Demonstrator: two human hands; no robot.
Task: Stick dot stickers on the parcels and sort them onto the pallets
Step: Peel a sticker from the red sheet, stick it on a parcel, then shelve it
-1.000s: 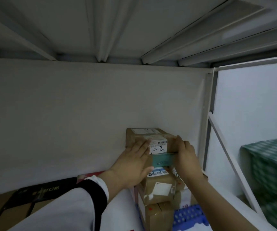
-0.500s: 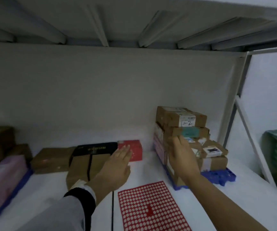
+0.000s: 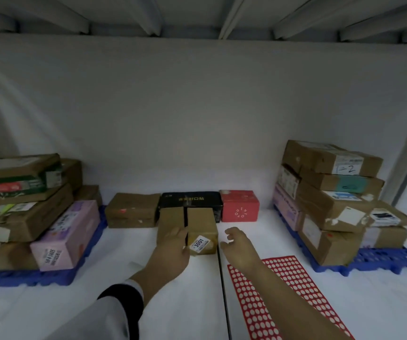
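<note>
parcel (image 3: 201, 227) is sitting at centre of worktop (image 3: 114, 266) | left grip (image 3: 173, 249) is resting released on its 9 o'clock corner | right grip (image 3: 236, 241) is hovering released at 3 o'clock | probably light, stiff: taking both side faces

Brown cardboard parcel (image 3: 200, 224), black tape strip, 3001 label: centre, flat. Red dot-sticker sheet (image 3: 290, 285): near right. Blue plastic pallet left (image 3: 38, 276), another right (image 3: 388, 262), both parcel-stacked.
</note>
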